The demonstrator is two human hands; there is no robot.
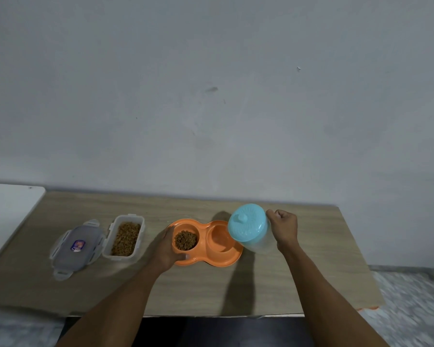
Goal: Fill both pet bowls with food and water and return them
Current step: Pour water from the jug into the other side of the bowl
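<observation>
An orange double pet bowl (226,261) lies in the middle of the wooden table (261,289). Its left cup holds brown kibble (185,239); whether there is liquid in the right cup (218,237) I cannot tell. My left hand (167,249) grips the bowl's left end. My right hand (285,227) holds a translucent water jug with a light blue lid (247,222), tilted left over the right cup's edge. The jug's handle is hidden by my fingers.
An open clear container of kibble (124,236) stands left of the bowl, its clip lid (76,247) lying beside it. A white surface (8,209) adjoins the table's left end. A grey wall rises just behind the table. Speckled floor shows at right.
</observation>
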